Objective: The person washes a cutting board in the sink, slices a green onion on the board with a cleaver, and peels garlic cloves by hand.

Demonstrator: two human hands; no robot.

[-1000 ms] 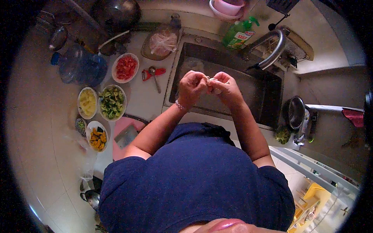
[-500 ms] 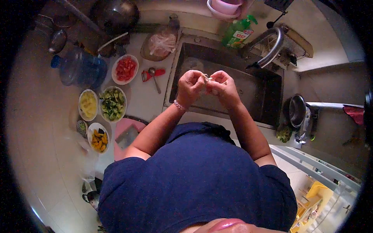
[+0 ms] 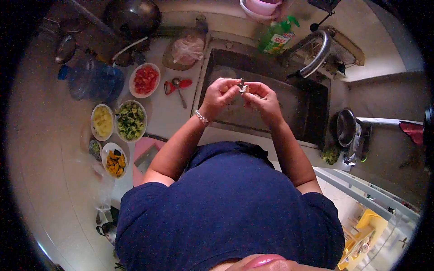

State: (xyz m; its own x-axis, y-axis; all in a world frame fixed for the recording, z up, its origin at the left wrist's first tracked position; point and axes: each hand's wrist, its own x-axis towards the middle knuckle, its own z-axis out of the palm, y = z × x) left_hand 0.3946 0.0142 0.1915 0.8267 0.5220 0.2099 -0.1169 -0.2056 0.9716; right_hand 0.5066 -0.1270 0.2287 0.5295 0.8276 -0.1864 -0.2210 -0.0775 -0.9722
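Observation:
Above the sink, my left hand and my right hand meet fingertip to fingertip. Both are closed in a pinch on a small whitish piece with thin, papery-looking edges. It looks like a garlic clove with skin, but it is too small to be sure. A beaded bracelet circles my left wrist. To the left on the counter lie a red peeler and a metal spoon.
Left are bowls of red chunks, green pieces, pale yellow pieces and orange pieces, beside a blue water jug. The faucet and a green soap bottle stand behind the sink; a metal bowl is right.
My left hand has turned and shifted slightly left, its fingers more stretched across the whitish piece. The bracelet has moved left with the wrist. Both hands stay together over the sink.

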